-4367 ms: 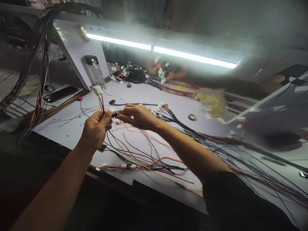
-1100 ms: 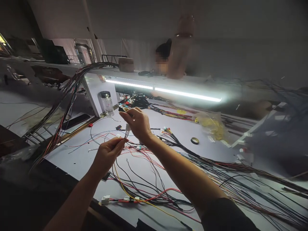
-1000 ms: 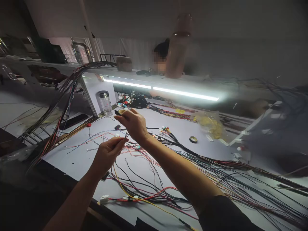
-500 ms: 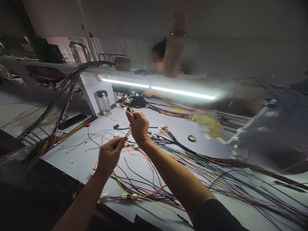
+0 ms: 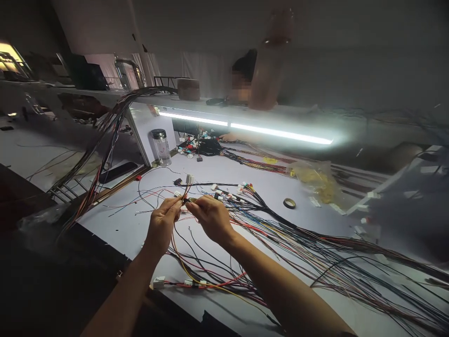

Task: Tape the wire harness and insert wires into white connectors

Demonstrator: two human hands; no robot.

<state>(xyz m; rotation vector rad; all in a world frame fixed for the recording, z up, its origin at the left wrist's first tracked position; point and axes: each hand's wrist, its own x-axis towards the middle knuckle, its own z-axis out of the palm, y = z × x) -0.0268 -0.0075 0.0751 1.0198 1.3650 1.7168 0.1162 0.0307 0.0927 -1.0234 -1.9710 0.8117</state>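
My left hand point(image 5: 164, 222) is closed, pinching several thin wires point(image 5: 187, 191) that rise from its fingertips to a white connector point(image 5: 190, 179). Close beside it, my right hand point(image 5: 212, 217) is closed on a small roll of black tape point(image 5: 192, 200) with a yellowish inner ring, partly covered by the fingers. A dark bit of tape reaches the wires at the left fingertips. Beneath both hands, loose red, black and yellow wires point(image 5: 206, 283) spread over the white table point(image 5: 129, 229).
A thick wire bundle point(image 5: 280, 224) runs to the right. Another tape roll point(image 5: 289, 203) lies beyond it, near a plastic bag point(image 5: 315, 180) of yellow parts. A glass bottle point(image 5: 161, 147) stands by the shelf upright. Across the shelf point(image 5: 154, 99) is another person point(image 5: 242, 79).
My right hand has come down from above the wires to beside my left hand. The white connector now shows above my fingers. The view has shifted slightly left.
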